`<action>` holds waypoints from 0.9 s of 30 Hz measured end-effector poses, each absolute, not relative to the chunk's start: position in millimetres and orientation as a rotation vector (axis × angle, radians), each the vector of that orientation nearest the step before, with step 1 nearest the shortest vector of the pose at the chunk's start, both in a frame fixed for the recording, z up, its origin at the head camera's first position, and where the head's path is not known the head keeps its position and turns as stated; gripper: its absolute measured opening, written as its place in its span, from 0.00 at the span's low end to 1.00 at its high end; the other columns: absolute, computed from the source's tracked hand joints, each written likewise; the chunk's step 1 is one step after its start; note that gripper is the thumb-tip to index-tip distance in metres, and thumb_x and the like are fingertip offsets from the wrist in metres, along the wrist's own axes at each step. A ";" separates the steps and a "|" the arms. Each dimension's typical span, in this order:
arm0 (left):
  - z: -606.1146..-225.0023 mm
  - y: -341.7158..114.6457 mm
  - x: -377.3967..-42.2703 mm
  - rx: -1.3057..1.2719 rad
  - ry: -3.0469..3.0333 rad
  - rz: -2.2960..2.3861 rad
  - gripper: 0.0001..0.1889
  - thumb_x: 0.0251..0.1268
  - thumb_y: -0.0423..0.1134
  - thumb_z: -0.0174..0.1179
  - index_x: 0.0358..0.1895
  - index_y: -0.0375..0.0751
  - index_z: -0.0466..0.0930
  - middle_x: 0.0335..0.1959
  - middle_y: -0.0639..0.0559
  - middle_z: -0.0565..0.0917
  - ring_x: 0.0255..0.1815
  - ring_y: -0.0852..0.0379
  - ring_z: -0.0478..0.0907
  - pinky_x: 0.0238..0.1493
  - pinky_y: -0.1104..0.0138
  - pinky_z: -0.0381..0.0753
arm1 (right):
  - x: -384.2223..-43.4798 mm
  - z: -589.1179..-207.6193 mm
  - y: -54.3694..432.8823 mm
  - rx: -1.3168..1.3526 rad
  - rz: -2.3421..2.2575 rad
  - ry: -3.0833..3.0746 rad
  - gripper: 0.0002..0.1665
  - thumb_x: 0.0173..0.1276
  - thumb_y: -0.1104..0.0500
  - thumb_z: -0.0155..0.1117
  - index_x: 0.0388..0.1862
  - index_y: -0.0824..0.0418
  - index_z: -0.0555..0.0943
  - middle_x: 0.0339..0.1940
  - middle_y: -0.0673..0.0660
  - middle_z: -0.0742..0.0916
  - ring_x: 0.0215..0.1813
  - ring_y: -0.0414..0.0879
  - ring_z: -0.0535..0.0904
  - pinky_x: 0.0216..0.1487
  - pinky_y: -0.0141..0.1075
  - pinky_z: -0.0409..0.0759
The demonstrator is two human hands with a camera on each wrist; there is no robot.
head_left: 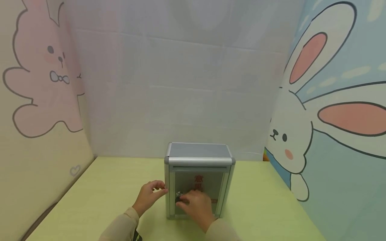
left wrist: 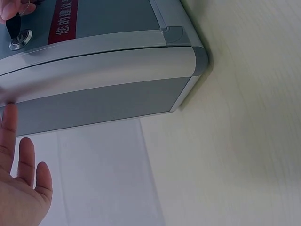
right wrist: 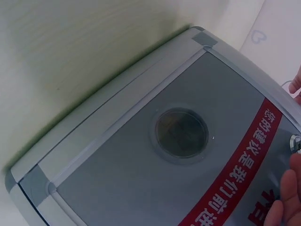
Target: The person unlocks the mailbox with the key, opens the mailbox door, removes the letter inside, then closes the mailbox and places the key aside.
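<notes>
Standing closed, the grey box has right fingers pinching its key.

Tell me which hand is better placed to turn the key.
The right hand, most likely: it pinches the key at the lock, while the left hand is at the side of the box, clear of the key.

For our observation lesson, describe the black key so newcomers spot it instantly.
On the pale yellow table stands a silver-edged grey box. Left of centre on its front sits a round silver lock. The black key juts from it, dark against the shiny lock.
</notes>
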State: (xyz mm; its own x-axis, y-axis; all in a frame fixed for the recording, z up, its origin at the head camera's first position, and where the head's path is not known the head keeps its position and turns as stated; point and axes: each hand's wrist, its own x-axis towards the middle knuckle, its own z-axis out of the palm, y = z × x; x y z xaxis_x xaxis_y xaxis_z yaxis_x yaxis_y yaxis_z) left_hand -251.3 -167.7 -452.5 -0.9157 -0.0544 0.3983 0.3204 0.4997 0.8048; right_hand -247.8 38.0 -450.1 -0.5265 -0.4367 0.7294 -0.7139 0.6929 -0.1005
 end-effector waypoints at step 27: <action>-449.8 -166.5 -249.8 -0.206 -2.413 -1.342 0.06 0.53 0.32 0.70 0.31 0.38 0.82 0.28 0.56 0.82 0.34 0.49 0.76 0.42 0.56 0.75 | -241.1 -454.7 25.3 0.758 0.530 -2.193 0.24 0.50 0.53 0.73 0.05 0.51 0.68 0.07 0.40 0.68 0.16 0.29 0.55 0.16 0.21 0.53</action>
